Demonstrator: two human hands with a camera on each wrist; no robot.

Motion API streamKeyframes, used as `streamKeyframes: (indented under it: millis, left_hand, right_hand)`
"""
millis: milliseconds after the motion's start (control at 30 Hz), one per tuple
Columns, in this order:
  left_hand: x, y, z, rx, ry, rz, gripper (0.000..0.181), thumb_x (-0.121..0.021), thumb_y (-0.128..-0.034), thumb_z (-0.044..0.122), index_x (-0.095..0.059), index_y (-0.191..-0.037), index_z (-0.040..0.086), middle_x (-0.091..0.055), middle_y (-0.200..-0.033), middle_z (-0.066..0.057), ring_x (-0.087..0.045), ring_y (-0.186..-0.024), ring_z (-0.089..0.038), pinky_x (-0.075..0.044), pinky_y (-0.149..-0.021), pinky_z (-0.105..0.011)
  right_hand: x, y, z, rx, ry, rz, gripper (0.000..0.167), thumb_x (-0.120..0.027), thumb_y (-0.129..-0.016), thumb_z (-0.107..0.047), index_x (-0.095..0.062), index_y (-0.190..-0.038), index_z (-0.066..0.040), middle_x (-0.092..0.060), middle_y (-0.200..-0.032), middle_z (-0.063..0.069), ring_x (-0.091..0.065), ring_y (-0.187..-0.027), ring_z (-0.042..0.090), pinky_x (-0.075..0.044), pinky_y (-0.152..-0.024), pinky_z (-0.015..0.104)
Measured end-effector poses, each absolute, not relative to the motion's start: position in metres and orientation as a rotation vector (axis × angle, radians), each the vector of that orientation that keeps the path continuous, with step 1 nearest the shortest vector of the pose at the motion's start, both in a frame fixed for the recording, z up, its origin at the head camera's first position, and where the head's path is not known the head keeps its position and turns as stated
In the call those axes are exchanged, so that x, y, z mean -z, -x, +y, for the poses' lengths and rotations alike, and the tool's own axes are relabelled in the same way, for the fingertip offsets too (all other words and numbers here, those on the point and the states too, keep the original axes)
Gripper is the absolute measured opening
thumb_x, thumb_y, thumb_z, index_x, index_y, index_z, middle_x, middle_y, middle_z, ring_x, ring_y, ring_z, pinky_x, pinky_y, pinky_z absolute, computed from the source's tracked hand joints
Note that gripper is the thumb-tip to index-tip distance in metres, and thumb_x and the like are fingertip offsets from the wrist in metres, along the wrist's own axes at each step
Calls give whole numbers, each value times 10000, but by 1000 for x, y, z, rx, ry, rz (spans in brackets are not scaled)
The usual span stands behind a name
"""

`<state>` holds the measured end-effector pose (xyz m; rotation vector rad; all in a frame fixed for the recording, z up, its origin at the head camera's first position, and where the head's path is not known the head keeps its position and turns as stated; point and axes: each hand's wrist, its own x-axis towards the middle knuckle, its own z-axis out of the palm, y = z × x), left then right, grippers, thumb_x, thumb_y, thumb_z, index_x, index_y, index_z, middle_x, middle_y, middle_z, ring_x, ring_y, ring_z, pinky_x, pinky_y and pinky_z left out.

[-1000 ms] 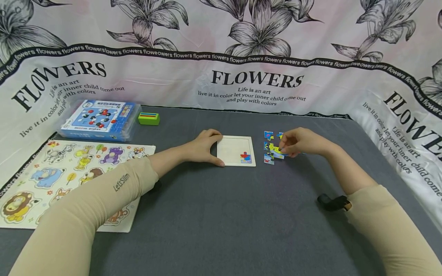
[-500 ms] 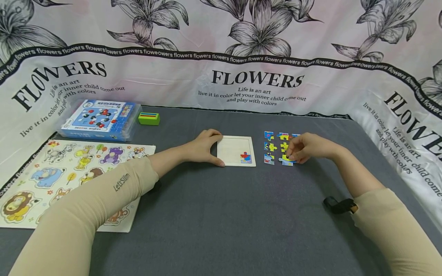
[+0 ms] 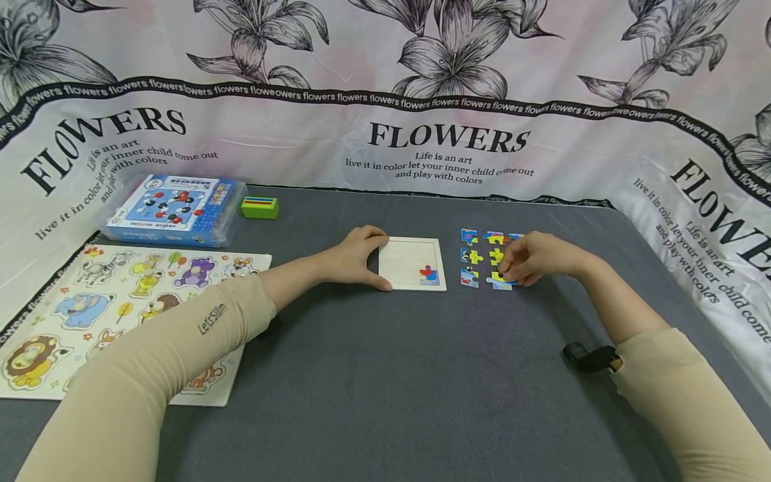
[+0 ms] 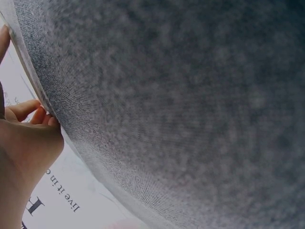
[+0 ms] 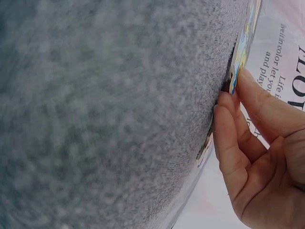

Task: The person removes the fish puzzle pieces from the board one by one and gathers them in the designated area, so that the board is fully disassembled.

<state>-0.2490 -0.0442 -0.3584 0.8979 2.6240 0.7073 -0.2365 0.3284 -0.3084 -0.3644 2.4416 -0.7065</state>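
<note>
In the head view my left hand (image 3: 353,258) holds the left side of a shallow wooden puzzle tray (image 3: 400,261), thumb at the near corner and fingers at the far one. One red-and-blue jigsaw piece (image 3: 429,275) lies in the tray's near right corner. My right hand (image 3: 539,258) pinches another jigsaw piece (image 3: 499,283), blue and yellow, at its right edge; the right wrist view shows the thumb and a finger on its blue edge (image 5: 233,82). The piece appears slightly tilted off the cloth. Several loose pieces (image 3: 469,256) lie in rows beside it, partly hidden by the right hand.
A big animal puzzle board (image 3: 135,294) lies at the left under the left forearm. Behind it stand a clear plastic box with a blue label (image 3: 171,209) and a small green block (image 3: 260,208). Grey cloth (image 3: 409,375) covers the table; a printed flower curtain (image 3: 289,134) hangs behind.
My right hand has moved right with the jigsaw piece, away from the left column of pieces, and has been nearly still since half a second ago. The left hand and tray stay put.
</note>
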Motion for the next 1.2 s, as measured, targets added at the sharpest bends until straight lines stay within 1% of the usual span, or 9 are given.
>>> streamKeyframes:
  millis: [333,633,800,933,1000,1167,1200]
  left_hand:
    - [358,249,-44,-706,-901,2623,1010,-811,-768,494,-322,-1539,61,-302,-1569,-114,-274,-1438,-295,-291,-1201,-455]
    - [358,250,-44,-700,-900,2627,1012,-807,-772,499,-321,-1538,51,-305,-1566,-122,-276,-1442,-302,-285,-1204,-461]
    - [358,250,-45,-707,-898,2622,1013,-806,-774,495,-315,-1541,51,-302,-1568,-123,-274,-1441,-302,-287,-1203,-461]
    - [357,249,-45,-701,-894,2622,1019,-806,-773,499,-310,-1543,51,-296,-1573,-123,-272,-1442,-303,-286,-1205,-462]
    - [357,249,-45,-698,-893,2625,1020,-807,-771,499,-312,-1541,49,-298,-1572,-124,-273,-1441,-305,-286,-1205,-462]
    - [357,250,-44,-698,-895,2628,1007,-807,-771,497,-327,-1535,49,-309,-1563,-124,-275,-1440,-302,-282,-1209,-460]
    - [357,250,-44,-699,-897,2628,1005,-806,-771,497,-329,-1534,50,-311,-1562,-124,-275,-1440,-301,-282,-1210,-458]
  right_hand:
    - [307,236,328,677,350,2463,228,-725,-898,-220,-696,-1048,-52,-736,-952,50,-667,-816,144,-587,-743,303]
    - [300,242,325,658,341,2524,241,-701,-920,-274,-695,-1053,-74,-717,-928,61,-657,-788,147,-579,-708,284]
    - [296,243,313,698,386,2531,247,-695,-924,-260,-692,-1063,-57,-721,-906,74,-661,-759,139,-582,-706,297]
    - [294,240,296,722,437,2529,221,-710,-910,-254,-698,-1045,-80,-720,-860,79,-654,-731,169,-568,-692,313]
    - [294,239,287,721,457,2533,205,-716,-903,-252,-705,-1037,-97,-718,-849,86,-643,-725,190,-531,-626,306]
    - [296,240,265,743,517,2512,221,-725,-888,-215,-705,-1067,-86,-713,-874,101,-660,-771,206,-548,-671,318]
    - [296,241,262,748,527,2503,224,-726,-885,-206,-703,-1072,-84,-712,-880,101,-665,-782,204,-560,-708,330]
